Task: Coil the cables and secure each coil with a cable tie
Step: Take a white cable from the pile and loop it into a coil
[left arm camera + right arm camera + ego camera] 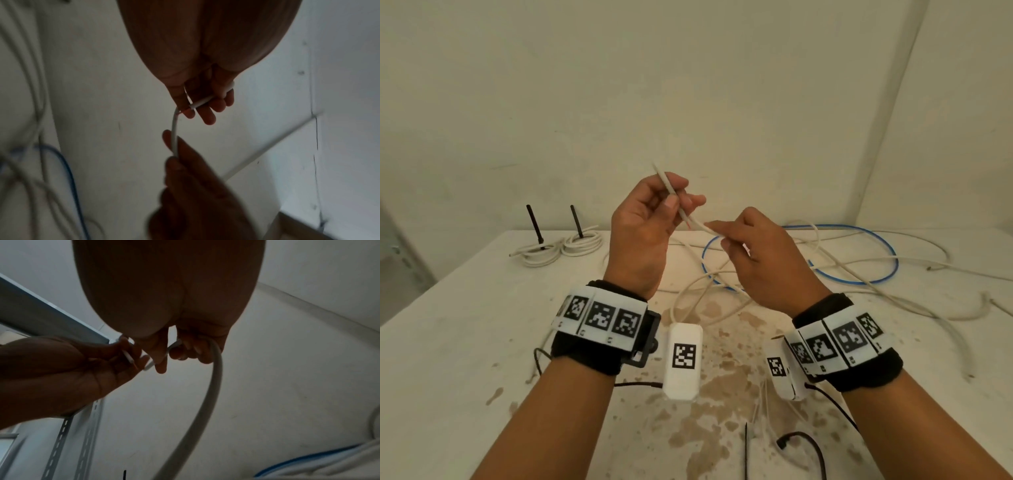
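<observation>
Both hands pinch one white cable point(693, 224) raised above the table point(465, 325): left hand point(643, 222) near its end, right hand point(760, 253) just beside. Feed even loops leftward, avoiding twists.

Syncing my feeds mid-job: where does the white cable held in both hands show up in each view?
Head: white cable centre, spanning left hand and right hand.
Left wrist: centre, running between both hands.
Right wrist: centre, arcing downward.
Shared landmark: blue cable.
</observation>
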